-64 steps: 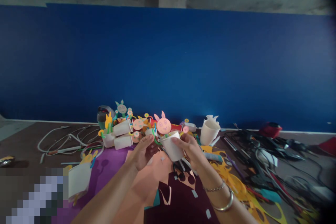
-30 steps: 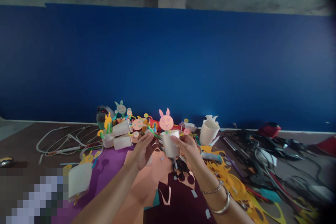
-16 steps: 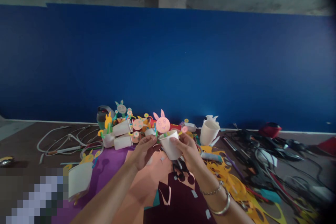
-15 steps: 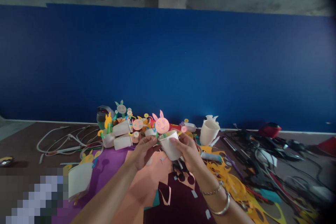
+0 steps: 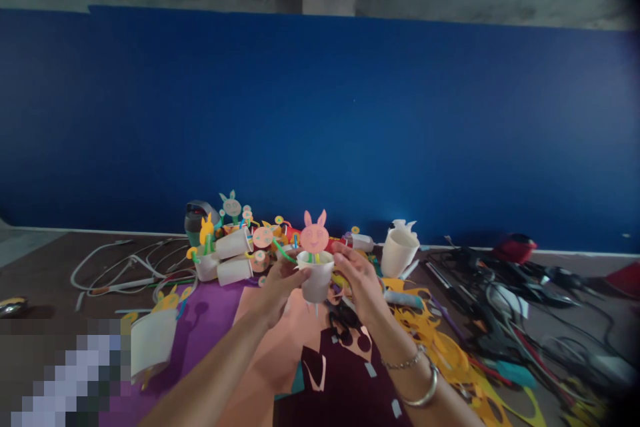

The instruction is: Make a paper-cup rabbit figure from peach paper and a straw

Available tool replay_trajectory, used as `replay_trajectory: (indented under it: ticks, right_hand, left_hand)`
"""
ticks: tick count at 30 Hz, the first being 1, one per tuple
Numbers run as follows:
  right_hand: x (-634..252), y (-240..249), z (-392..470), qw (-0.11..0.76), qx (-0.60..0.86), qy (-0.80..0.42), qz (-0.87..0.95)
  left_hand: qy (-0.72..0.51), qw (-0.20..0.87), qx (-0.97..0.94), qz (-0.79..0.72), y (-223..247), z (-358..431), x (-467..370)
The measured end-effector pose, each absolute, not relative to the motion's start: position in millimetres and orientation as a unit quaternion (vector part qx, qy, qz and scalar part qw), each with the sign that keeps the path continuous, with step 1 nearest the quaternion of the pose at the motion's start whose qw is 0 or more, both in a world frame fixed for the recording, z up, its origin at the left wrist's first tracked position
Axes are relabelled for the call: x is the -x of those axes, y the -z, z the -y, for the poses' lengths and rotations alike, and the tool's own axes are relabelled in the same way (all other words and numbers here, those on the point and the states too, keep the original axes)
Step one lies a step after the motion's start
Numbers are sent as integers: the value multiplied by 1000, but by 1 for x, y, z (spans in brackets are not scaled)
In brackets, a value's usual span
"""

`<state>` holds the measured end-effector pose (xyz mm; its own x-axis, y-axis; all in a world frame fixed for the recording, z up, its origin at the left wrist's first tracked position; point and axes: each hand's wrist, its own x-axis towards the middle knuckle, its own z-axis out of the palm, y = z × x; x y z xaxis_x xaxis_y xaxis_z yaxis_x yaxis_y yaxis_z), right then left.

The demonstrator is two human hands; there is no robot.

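Note:
A white paper cup [image 5: 317, 285] is upright in my left hand [image 5: 281, 290], its thumb on the cup's left side. A pink paper rabbit head [image 5: 315, 237] with drawn features stands above the cup's rim on green and yellow straws. A green straw [image 5: 285, 252] bends out to the left. Thin straw ends show under the cup's bottom. My right hand [image 5: 359, 275] is close by the cup's right side, fingers bent and apart; whether the fingertips touch the cup or a straw is unclear. Black scissors [image 5: 345, 321] lie below it on the paper.
Finished-looking cups with paper animals [image 5: 234, 242] crowd the back left; another cup [image 5: 154, 343] lies front left. Stacked white cups [image 5: 399, 255] stand back right. Yellow paper scraps [image 5: 447, 350] and tangled black cables [image 5: 500, 307] cover the right side. Purple, orange and maroon sheets [image 5: 345, 387] lie in front.
The cup has been turned more upright and shifted slightly left, the rabbit now facing me above it. My left hand has taken its side; my right hand has come off the cup's front.

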<state>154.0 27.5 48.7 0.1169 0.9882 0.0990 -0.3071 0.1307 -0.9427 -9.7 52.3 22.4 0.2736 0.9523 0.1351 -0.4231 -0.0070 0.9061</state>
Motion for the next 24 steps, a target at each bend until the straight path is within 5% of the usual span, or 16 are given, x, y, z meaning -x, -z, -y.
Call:
replay_trajectory:
  ticks: [7, 24]
  right_hand:
    - [-171, -59, -28, 563, 419, -511, 496]
    - [-170, -50, -32, 579, 524, -448, 435]
  left_hand:
    - [-421, 685, -541, -244, -25, -47, 9]
    - [-454, 633, -549, -301, -28, -43, 5]
